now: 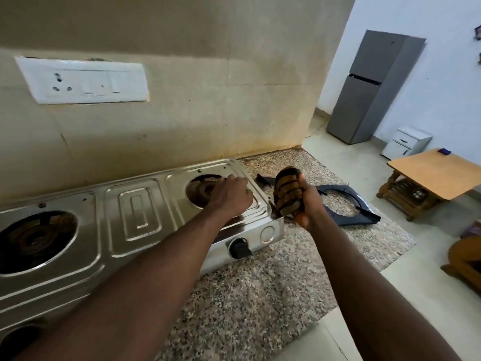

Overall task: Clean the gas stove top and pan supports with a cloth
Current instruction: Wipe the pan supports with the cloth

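view: head | faces forward-down | close above stove [135, 207] (wide-angle)

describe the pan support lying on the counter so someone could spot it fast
Find the steel stove against the wall, then look right along the speckled counter. The pan support lies flat there, beyond the right hand gripping the striped cloth: a dark frame around a big round hole.

Soft, even indoor light fills the kitchen, brighter in the white room at right. Pale glare streaks the steel stove top [135, 212], with a dim shadow beneath the left forearm [161, 256] crossing it. Wide-angle distortion bows the switch plate [83, 80] and tilts the refrigerator [374, 87]; fine detail looks soft throughout.
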